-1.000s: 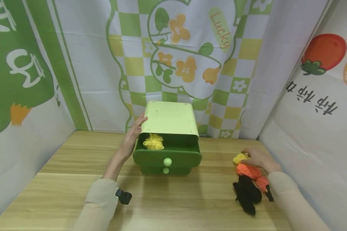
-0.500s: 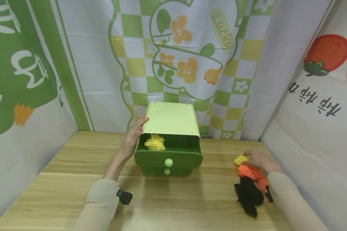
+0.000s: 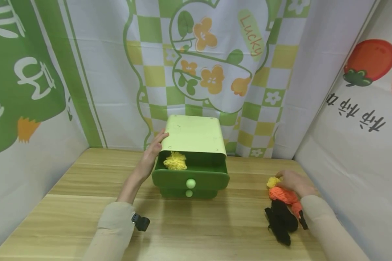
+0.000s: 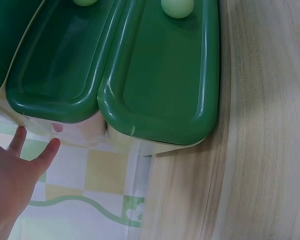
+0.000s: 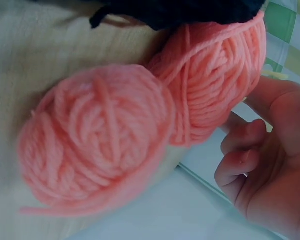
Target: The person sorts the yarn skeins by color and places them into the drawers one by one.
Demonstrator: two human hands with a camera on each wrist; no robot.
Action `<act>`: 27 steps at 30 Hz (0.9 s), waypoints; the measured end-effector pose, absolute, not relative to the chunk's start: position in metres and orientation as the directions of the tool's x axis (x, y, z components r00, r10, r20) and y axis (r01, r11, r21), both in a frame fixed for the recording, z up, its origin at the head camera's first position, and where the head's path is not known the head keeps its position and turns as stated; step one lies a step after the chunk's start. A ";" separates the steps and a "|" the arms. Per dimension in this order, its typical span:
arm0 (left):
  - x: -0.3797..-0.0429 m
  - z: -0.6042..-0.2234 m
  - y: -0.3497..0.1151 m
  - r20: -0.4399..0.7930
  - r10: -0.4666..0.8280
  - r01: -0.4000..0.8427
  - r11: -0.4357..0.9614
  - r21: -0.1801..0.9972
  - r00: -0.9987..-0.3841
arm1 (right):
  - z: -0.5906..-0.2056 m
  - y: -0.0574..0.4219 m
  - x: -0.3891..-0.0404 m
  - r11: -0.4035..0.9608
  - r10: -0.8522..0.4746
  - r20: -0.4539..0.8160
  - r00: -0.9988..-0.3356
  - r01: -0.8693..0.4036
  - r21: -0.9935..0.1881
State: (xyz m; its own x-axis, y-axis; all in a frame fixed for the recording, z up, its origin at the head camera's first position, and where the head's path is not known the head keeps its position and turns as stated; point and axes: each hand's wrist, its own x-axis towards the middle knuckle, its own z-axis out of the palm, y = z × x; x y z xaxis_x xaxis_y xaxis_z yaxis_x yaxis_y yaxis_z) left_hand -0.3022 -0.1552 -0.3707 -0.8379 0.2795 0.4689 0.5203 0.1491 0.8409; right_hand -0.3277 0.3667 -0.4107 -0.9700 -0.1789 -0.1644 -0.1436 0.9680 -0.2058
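My left hand [image 3: 149, 157] rests against the left side of a pale green drawer box [image 3: 196, 134], its fingers extended, as the left wrist view also shows. The box's upper dark green drawer [image 3: 209, 180] is pulled out, with a ball of yellow yarn [image 3: 175, 161] in its left part. On the right, my right hand [image 3: 294, 181] grips a second yellow yarn ball [image 3: 272, 182] with thumb and fingertips. This ball is mostly hidden in the right wrist view, where curled fingers show behind two orange yarn balls [image 5: 100, 140].
Black yarn [image 3: 282, 219] lies in front of the orange balls on the wooden table [image 3: 196, 232]. The lower drawer [image 3: 173, 193] sits beneath the upper one, with a round knob. Printed curtains [image 3: 101, 72] enclose the table at the back and both sides.
The right fingers have closed in on the yellow yarn ball, which has shifted slightly to the right. My left hand stays at the box. The head view has shifted a little.
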 end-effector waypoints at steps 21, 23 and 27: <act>-0.301 -0.371 -0.155 0.461 0.285 0.518 0.171 0.838 -0.840 | -0.407 0.374 -0.328 0.969 -0.181 -0.010 -0.983 -0.176 -0.172; -0.302 -0.371 -0.155 0.462 0.285 0.519 0.174 0.837 -0.840 | -0.406 0.374 -0.328 0.968 -0.194 0.031 -0.980 -0.197 -0.156; -0.301 -0.370 -0.156 0.459 0.283 0.516 0.176 0.838 -0.842 | -0.401 0.370 -0.329 0.957 -0.236 0.137 -0.962 -0.255 -0.139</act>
